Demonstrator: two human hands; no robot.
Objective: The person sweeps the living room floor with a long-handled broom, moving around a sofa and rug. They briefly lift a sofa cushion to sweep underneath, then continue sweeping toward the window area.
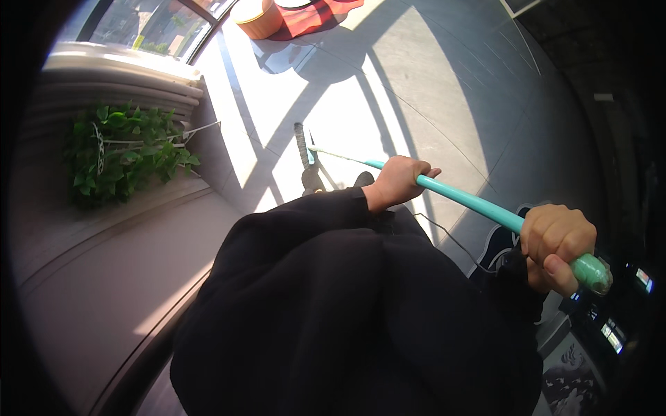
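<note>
Both hands hold a broom by its long turquoise handle (468,202), which slants across in front of my body. My left hand (398,182) is wrapped around the handle's lower part. Higher up, close to the green end cap (590,271), my right hand (559,242) is closed in a fist around it. The broom head (302,143), with dark bristles, is at the sunlit tiled floor (333,112) just beyond my shoe (312,180). Whether every bristle touches the tiles is hard to tell in the glare.
To the left, a leafy green plant (125,151) stands by a pale ledge (125,244) below a window (151,26). Ahead are a round wood-coloured container (257,20) and a red-and-black cloth (312,21). A thin grey cord (452,238) hangs near my right sleeve.
</note>
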